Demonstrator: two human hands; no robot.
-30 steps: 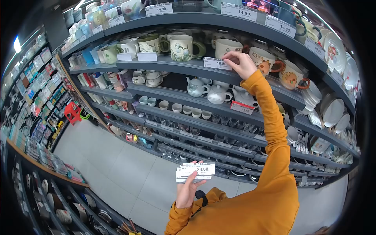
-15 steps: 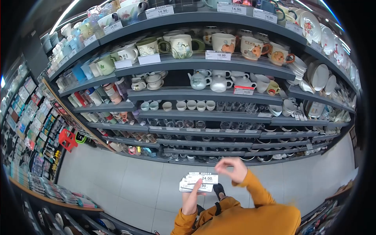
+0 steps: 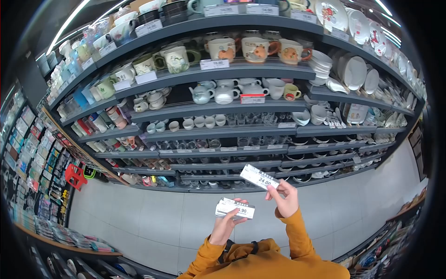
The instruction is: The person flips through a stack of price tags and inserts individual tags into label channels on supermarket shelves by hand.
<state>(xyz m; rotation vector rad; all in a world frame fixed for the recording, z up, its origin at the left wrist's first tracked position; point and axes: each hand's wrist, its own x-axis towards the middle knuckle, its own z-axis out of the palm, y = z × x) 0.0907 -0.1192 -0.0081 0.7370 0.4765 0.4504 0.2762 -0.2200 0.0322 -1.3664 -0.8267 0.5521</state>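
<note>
My left hand (image 3: 226, 224) is closed on a stack of white price tags (image 3: 227, 208), its thumb pressed across the top one, which reads ".90" at its visible end. To the right and higher up, my right hand (image 3: 285, 197) pinches a single price tag (image 3: 260, 178) marked 24.00 by its lower right end. That tag is tilted, its left end raised, and stands apart from the stack. Both hands are held over the floor in front of the lower shelves.
Ahead stands a tall grey shelf unit (image 3: 223, 106) with mugs (image 3: 178, 60), teapots (image 3: 203, 94), cups, glasses and plates (image 3: 355, 73). A red stool-like object (image 3: 75, 177) is on the floor at left. Packaged goods hang along the left side (image 3: 39, 158). More shelving runs behind at the lower corners.
My right hand has taken the 24.00 tag off the top of the stack and moved it up and to the right. The view has shifted to the right along the shelves.
</note>
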